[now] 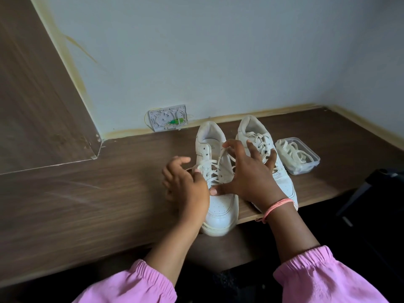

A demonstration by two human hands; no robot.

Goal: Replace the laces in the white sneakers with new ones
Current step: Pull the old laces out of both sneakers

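So, quick count: two white sneakers, two hands, one plastic tub of laces, one desk. The left sneaker [215, 176] and the right sneaker [260, 149] sit side by side on the wooden desk [87, 204], toes pointing at the person and poking a bit over the front edge. Both have their laces threaded. Just to the right of the right sneaker there's a clear plastic container [297, 155], no lid on it, with a bundle of cream laces [294, 153] coiled inside.

Both hands are on the left sneaker. The left hand [185, 182] sits against the shoe's outer side with fingers loosely curled; its thumb lies up on the lace rows, though whether it really pinches a lace or only rests there, I can't tell. The right hand [251, 173] is spread wide over the gap between the two shoes, thumb pressed flat on the left sneaker's toe box just below the lowest lace row. Its index finger is hooked under the shoelace [220, 159] near the top eyelets, lifting a loop of it off the tongue. The other fingers are splayed towards the right sneaker.

Also around: a pinkish thread bracelet [276, 206] on the right wrist, pink sleeves, and a white wall plate [168, 118] at the back.
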